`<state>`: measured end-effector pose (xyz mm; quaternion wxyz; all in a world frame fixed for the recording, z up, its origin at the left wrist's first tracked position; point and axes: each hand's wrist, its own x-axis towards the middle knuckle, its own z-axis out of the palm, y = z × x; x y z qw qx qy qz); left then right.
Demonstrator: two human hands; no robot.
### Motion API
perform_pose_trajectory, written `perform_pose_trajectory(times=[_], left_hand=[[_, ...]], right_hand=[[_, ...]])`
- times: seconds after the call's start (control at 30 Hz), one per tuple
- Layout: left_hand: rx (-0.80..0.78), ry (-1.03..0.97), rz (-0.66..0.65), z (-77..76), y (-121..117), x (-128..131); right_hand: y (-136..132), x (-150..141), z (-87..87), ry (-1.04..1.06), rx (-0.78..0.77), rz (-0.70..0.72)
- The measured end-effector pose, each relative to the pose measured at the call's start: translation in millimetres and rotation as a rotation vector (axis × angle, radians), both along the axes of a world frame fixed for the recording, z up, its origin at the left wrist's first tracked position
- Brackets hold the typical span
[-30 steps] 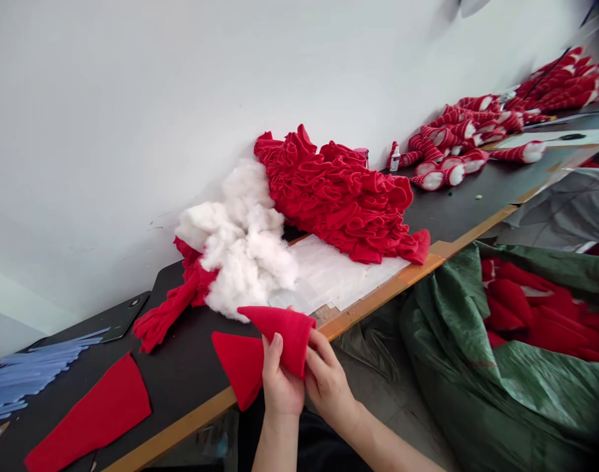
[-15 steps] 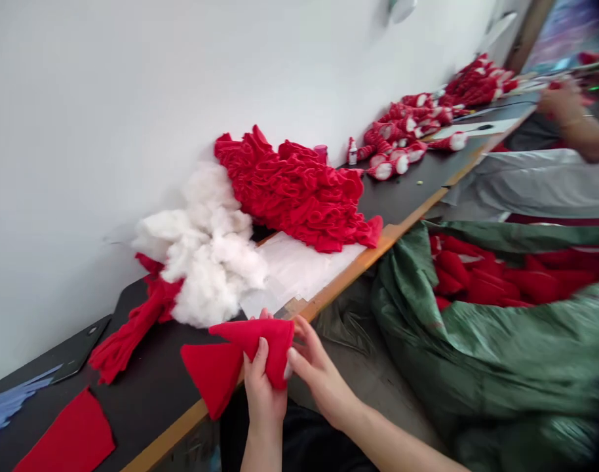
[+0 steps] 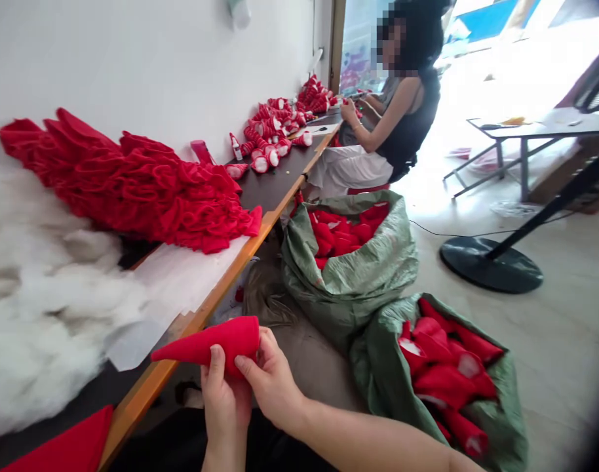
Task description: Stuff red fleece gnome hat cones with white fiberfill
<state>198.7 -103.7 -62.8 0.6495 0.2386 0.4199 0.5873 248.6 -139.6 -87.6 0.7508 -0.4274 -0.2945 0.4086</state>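
Observation:
A red cloth cone (image 3: 201, 347) lies sideways in my hands, its point to the left and its wide end to the right, held beside the table edge. My left hand (image 3: 225, 396) grips it from below, thumb pressed on the near side. My right hand (image 3: 274, 380) pinches the wide end between thumb and fingers. Fluffy white stuffing (image 3: 44, 295) is heaped on the table at the left. Behind it rises a big pile of red cloth pieces (image 3: 147, 190). One flat red piece (image 3: 63, 446) shows at the lower left.
Along the long table's wooden edge (image 3: 215, 298) stand two green sacks (image 3: 383, 269) (image 3: 513, 419) of red cloth cones. Farther off, a person (image 3: 412, 118) sits near red-and-white striped pieces (image 3: 274, 128). A fan base (image 3: 491, 264) and a small folding table (image 3: 569, 121) are at the right.
My view has swung to the right, bringing the second sack, the seated person and the fan into sight. The cone stays in both hands, now turned more level and away from the flat red pieces.

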Motion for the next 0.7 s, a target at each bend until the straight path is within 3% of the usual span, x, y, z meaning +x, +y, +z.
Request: perform_pose_trajectory(times=[0.1, 0.23, 0.37, 0.47, 0.57, 0.7], left_hand=[[-0.132, -0.024, -0.04, -0.3, 1, 15], [-0.254, 0.088, -0.164, -7.3, 21, 12], [-0.293, 0.232, -0.187, -20.3, 38, -8], [-0.311, 0.316, -0.173, -28.2, 42, -25], [-0.361, 0.353, -0.145, -33.7, 42, -39], [-0.399, 0.389, -0.137, -40.4, 45, -59]], right_hand=[[-16, 34, -15.3, -0.014, -0.069, -0.021], [-62, 119, -69.4, -0.303, -0.45, -0.326], [-155, 234, -131.2, -0.398, -0.735, -0.71], [-235, 298, -164.9, -0.455, -0.966, -0.904], [-289, 327, -191.1, -0.475, -1.138, -0.869], [-310, 329, -229.3, -0.479, -1.286, -0.738]])
